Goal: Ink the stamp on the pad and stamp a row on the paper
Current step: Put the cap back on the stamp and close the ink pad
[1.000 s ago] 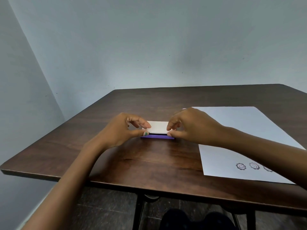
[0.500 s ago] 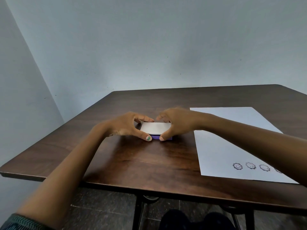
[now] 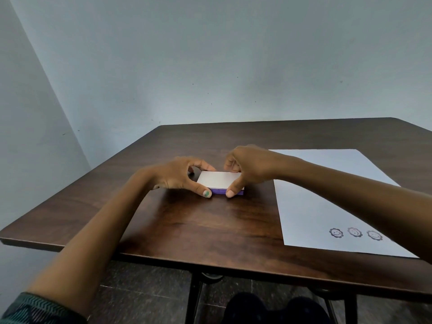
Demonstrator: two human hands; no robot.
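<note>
My left hand (image 3: 177, 175) and right hand (image 3: 247, 167) both grip the closed ink pad (image 3: 221, 182), a flat case with a white lid over a purple base, lying flat on the dark wooden table (image 3: 210, 225). My left thumb, its nail painted green, presses the near left corner, and the left fingers curl over the far left edge. My right thumb sits on the near edge toward the right corner, with the right fingers bent over the far edge. The lid lies level on the base; I see no gap along the near side.

Just to the right of my right hand lies the white sheet of paper (image 3: 327, 183), apart from the pad, its left edge running toward me. Under my right forearm, near the paper's front edge, 3 smiley flower stamp prints (image 3: 355, 233) stand in a row; whether more follow under the arm I cannot tell. I cannot see the stamp itself.

Bare tabletop stretches between my forearms up to the near table edge, and more lies beyond my hands to the far edge.
</note>
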